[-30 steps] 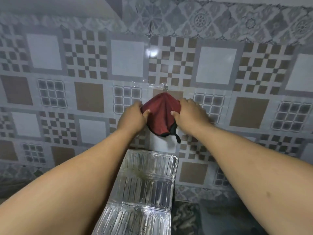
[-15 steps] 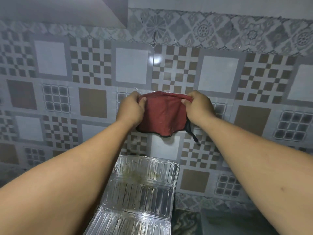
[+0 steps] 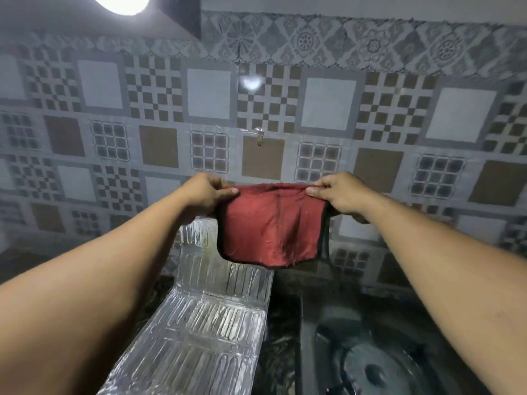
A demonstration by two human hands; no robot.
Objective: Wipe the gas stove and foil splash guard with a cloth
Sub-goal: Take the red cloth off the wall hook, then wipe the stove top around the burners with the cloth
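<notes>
A: Why is the red cloth [image 3: 271,226] held up like that?

B: Each hand has one top corner. The left hand [image 3: 204,195] pinches the left corner with thumb and fingers. The right hand [image 3: 340,193] pinches the right corner the same way. I think the person is pulling it flat so it is ready to wipe.

A: Where is the cloth?

B: It hangs in the air, just above the top edge of the foil splash guard [image 3: 199,323]. Its bottom edge hides a bit of the guard. I cannot tell if they touch.

A: What does the cloth look like?

B: It is red with a dark trim all round. The corners are round. It has soft folds down the middle, and it looks a bit damp, but that is my guess.

A: And the guard?

B: It is shiny and bumpy, bent like a chair. There are some yellow-brown marks near its top.

A: Where is the gas stove [image 3: 370,352]?

B: Right of the guard, low down. It is dark and hard to see.

A: Has wiping begun?

B: It looks not yet.
</notes>
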